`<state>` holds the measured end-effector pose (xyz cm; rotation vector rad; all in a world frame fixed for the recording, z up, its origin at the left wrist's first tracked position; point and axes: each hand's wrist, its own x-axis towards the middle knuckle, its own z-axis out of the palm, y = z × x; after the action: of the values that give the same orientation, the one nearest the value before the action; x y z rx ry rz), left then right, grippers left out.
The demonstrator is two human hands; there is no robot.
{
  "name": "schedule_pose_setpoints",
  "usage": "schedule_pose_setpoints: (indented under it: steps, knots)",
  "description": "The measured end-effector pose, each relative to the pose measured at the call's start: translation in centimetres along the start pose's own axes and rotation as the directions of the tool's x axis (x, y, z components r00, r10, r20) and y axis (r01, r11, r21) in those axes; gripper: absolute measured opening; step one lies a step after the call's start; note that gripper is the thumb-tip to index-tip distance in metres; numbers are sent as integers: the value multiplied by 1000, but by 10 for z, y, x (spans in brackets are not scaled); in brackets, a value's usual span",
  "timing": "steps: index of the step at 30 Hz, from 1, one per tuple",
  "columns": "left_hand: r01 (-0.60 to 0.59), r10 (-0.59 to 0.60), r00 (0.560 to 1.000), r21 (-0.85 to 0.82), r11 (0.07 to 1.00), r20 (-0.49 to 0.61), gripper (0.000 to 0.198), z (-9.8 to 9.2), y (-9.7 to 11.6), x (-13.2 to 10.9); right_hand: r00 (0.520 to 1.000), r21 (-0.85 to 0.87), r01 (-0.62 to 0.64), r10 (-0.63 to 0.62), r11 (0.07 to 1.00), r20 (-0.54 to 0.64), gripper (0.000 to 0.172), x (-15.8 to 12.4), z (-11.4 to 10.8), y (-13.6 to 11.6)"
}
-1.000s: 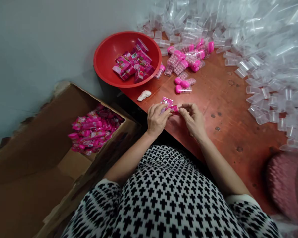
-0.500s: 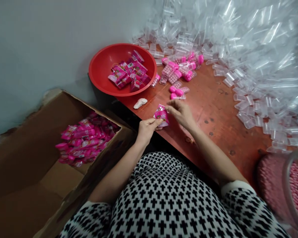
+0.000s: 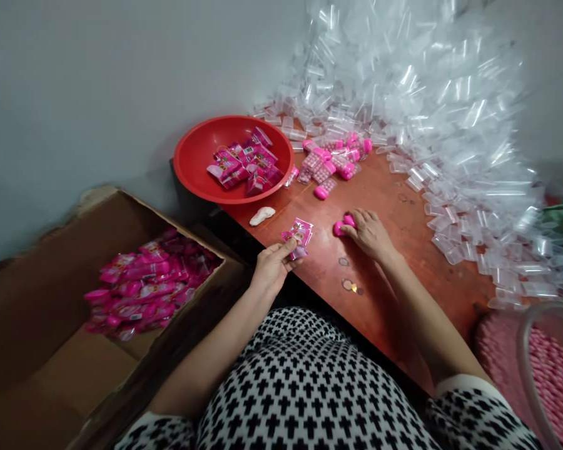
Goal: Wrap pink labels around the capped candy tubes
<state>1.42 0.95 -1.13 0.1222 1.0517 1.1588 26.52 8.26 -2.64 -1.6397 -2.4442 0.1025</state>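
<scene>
My left hand (image 3: 273,265) pinches a small pink printed packet (image 3: 299,234) at the near edge of the red-brown table (image 3: 403,250). My right hand (image 3: 368,231) lies further right on the table, its fingers closed over pink-capped tubes (image 3: 344,224) filled with pink candies. More filled pink-capped tubes (image 3: 331,167) lie in a small heap beyond it, beside a red bowl (image 3: 194,156) that holds several pink packets (image 3: 244,167).
A big pile of clear empty tubes (image 3: 450,119) covers the table's far right side. An open cardboard box (image 3: 51,350) at the left holds finished pink packs (image 3: 145,284). A clear jar of pink candies (image 3: 551,369) stands at the right. A white lump (image 3: 261,215) lies near the bowl.
My right hand let go of the packet and moved right onto the pink-capped tubes. My left hand kept the packet and stayed near the table edge. The view tilted upward.
</scene>
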Motion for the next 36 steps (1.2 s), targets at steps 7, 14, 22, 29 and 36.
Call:
schedule_pose_setpoints:
  steps: [7, 14, 22, 29, 36]
  knots:
    - [114, -126, 991, -198, 974, -48, 13, 16, -4, -2, 972, 172, -211, 226, 962, -73, 35, -35, -21, 7]
    - [93, -115, 991, -259, 961, -70, 12, 19, -10, -4, 952, 885, -226, 285, 406, 113, 26, -73, -32, -99]
    - [69, -57, 997, -249, 966, 54, 19, 23, -17, -9, 914, 869, -309, 374, 387, 158, 31, -76, -8, -143]
    - [-69, 82, 979, -74, 995, 188, 35, 21, -18, -13, 920, 939, -319, 282, 132, 273, 33, -70, -9, -141]
    - [-201, 177, 929, 44, 979, 325, 34, 21, -19, -9, 914, 938, -196, 401, 285, 69, 22, -72, 1, -142]
